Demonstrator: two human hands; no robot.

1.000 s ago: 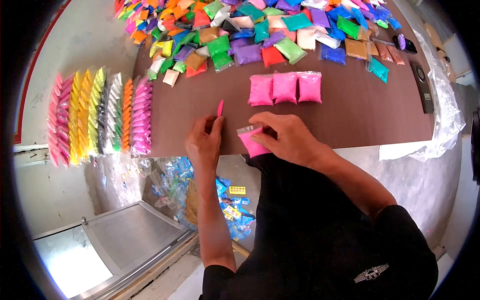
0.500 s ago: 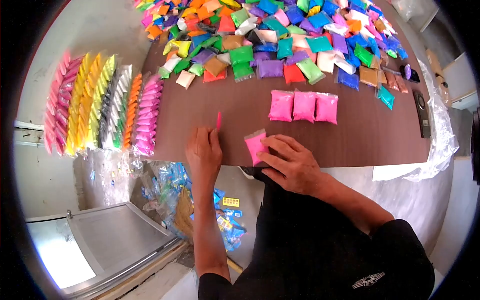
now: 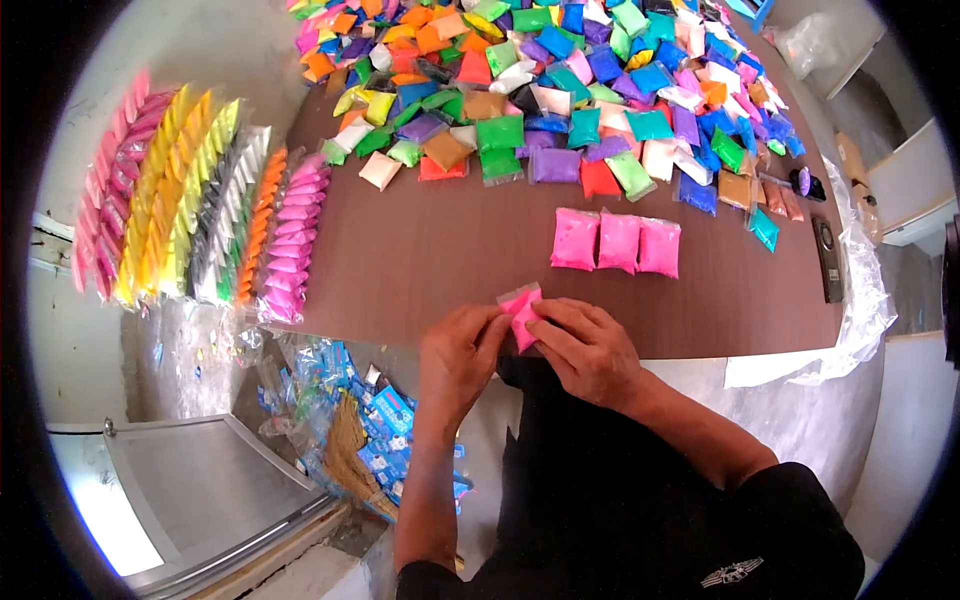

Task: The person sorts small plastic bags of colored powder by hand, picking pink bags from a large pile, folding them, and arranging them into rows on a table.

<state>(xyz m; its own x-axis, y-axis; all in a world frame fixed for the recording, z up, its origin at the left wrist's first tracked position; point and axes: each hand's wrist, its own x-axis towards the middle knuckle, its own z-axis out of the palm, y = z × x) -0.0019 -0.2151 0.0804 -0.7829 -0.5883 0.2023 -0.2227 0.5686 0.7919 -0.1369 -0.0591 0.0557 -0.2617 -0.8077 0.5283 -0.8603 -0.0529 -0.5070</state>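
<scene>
A small pink packet (image 3: pixel 522 318) with a clear top edge is held just above the table's near edge. My left hand (image 3: pixel 462 355) is closed at its left side, thumb and finger pinching near the upper edge. My right hand (image 3: pixel 588 352) grips the same packet from the right, fingers across its front. Beyond my hands, three more pink packets (image 3: pixel 618 243) lie side by side on the brown table (image 3: pixel 420 260). Whether a thin pink piece is still in the left fingers cannot be made out.
A heap of many-coloured packets (image 3: pixel 560 120) covers the far side of the table. Rows of overlapping packets in clear sleeves (image 3: pixel 190 200) lie at the left. A black device (image 3: pixel 826 258) sits near the right edge. Blue wrappers (image 3: pixel 390 430) and a broom (image 3: pixel 346 450) are on the floor.
My left hand has moved right from the table, where it held a thin pink piece, to the packet. The right hand still holds that packet. The view has shifted slightly.
</scene>
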